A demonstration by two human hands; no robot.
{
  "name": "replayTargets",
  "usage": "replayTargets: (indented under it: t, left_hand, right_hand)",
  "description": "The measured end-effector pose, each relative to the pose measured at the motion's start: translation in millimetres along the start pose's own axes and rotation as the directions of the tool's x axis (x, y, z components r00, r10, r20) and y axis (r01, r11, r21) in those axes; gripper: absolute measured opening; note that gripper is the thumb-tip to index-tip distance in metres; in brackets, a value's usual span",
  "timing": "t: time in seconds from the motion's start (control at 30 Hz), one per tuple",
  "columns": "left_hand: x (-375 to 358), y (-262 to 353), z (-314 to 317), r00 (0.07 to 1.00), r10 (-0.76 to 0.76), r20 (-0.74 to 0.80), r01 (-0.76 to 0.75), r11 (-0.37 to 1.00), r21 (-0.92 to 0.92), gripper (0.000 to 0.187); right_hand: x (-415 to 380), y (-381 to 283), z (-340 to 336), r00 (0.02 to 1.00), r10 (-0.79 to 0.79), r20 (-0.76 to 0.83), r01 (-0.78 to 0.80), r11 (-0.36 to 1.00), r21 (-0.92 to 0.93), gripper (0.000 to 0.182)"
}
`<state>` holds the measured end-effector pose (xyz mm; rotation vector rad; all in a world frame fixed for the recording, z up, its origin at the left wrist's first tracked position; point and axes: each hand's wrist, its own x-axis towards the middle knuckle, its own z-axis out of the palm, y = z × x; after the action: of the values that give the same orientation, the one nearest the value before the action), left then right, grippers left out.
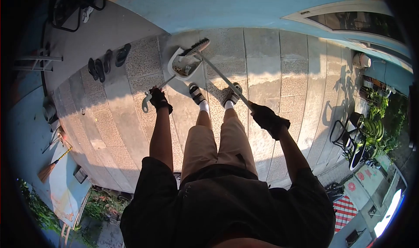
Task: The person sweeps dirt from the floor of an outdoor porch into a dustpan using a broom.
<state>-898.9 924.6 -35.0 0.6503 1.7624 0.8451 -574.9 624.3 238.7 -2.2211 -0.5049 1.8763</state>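
Note:
My left hand, in a dark fingerless glove, is closed round the handle of a white long-handled dustpan. Debris lies inside the pan, which rests on the paving beyond my feet. In my right hand, also gloved, is the grey stick of a broom. The stick slants forward and left to the broom's dark-bristled head, which sits at the far right rim of the dustpan. My sandalled feet stand just on the near side of the pan.
Several dark slippers lie on the paving at left. A blue wall rises ahead. Another broom leans at the lower left. A parked motorbike and green plants stand at right, near a bucket.

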Motion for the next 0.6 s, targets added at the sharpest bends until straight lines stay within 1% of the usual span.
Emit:
replayTargets:
  t: [0.03,0.07,0.1,0.13,0.2,0.23,0.27,0.3,0.33,0.37,0.4,0.47,0.5,0.53,0.57,0.6]
  left_hand:
    - [0.0,0.6,-13.2,1.0,0.02,-0.013,-0.021,0.998,-0.053,0.018]
    - [-6.6,7.6,-26.2,1.0,0.011,-0.026,-0.013,0.995,-0.096,0.018]
    - [-5.5,3.6,-44.9,0.998,0.06,-0.033,-0.063,0.991,-0.119,0.016]
    - [-6.1,-3.1,-61.7,0.994,0.104,-0.037,-0.108,0.984,-0.143,0.015]
    - [-20.4,-4.0,-88.3,0.987,0.113,-0.115,-0.137,0.964,-0.23,0.013]
    - [-28.7,-2.7,-100.2,0.983,0.137,-0.121,-0.158,0.969,-0.191,0.011]
    - [-29.7,-5.9,-111.4,0.98,0.147,-0.132,-0.171,0.965,-0.196,0.01]
    - [-31.4,-8.9,-121.2,0.978,0.161,-0.128,-0.185,0.962,-0.203,0.009]
    - [-33.7,-11.2,-128.9,0.977,0.175,-0.125,-0.198,0.958,-0.205,0.009]
    - [-34.8,-13.2,-131.3,0.972,0.166,-0.165,-0.202,0.951,-0.234,0.009]
    - [-36.2,-11.4,-131.4,0.972,0.167,-0.164,-0.202,0.953,-0.226,0.009]
    - [-42.5,-9.9,-135.4,0.962,0.193,-0.191,-0.235,0.945,-0.227,0.01]
    - [-35.1,-13.4,-141.0,0.969,0.179,-0.17,-0.214,0.952,-0.218,0.009]
    - [-33.5,-19.6,-150.5,0.97,0.175,-0.168,-0.209,0.954,-0.216,0.009]
    - [-35.9,-17.2,-149.1,0.958,0.18,-0.223,-0.218,0.962,-0.162,0.009]
    - [-37.0,-15.5,-148.1,0.941,0.19,-0.28,-0.227,0.968,-0.109,0.009]
  right_hand:
    - [11.0,4.2,1.8,1.0,-0.007,0.007,0.007,1.0,0.002,0.061]
    - [29.0,12.0,8.2,1.0,-0.001,0.003,0.0,0.979,0.203,0.065]
    - [47.9,25.0,16.0,1.0,0.014,0.008,-0.016,0.919,0.393,0.07]
    - [76.0,49.7,21.7,0.986,-0.108,0.128,-0.002,0.758,0.652,0.064]
    - [113.5,40.2,12.8,0.944,-0.057,0.324,-0.199,0.686,0.7,0.046]
    - [166.5,80.2,26.7,0.839,-0.249,0.485,-0.355,0.425,0.833,0.028]
    - [185.9,74.2,32.1,0.846,-0.208,0.491,-0.408,0.341,0.847,0.027]
    - [210.3,76.8,49.0,0.891,-0.231,0.39,-0.376,0.104,0.921,0.016]
    - [221.8,70.5,59.5,0.89,-0.227,0.395,-0.383,0.099,0.919,0.016]
    - [231.7,62.2,70.5,0.914,-0.188,0.359,-0.327,0.18,0.928,0.012]
    - [235.9,49.4,80.8,0.936,-0.155,0.317,-0.27,0.261,0.927,0.011]
    - [211.0,35.9,111.3,0.956,-0.234,0.178,-0.073,0.399,0.914,0.013]
    - [212.4,37.4,126.5,0.975,-0.157,0.16,-0.059,0.508,0.859,0.012]
    - [218.1,49.9,141.9,0.96,-0.242,0.144,0.035,0.609,0.792,0.014]
    - [224.6,63.6,158.0,0.937,-0.325,0.127,0.141,0.687,0.713,0.017]
    - [181.1,22.5,140.8,0.98,-0.139,0.139,-0.02,0.631,0.776,0.02]
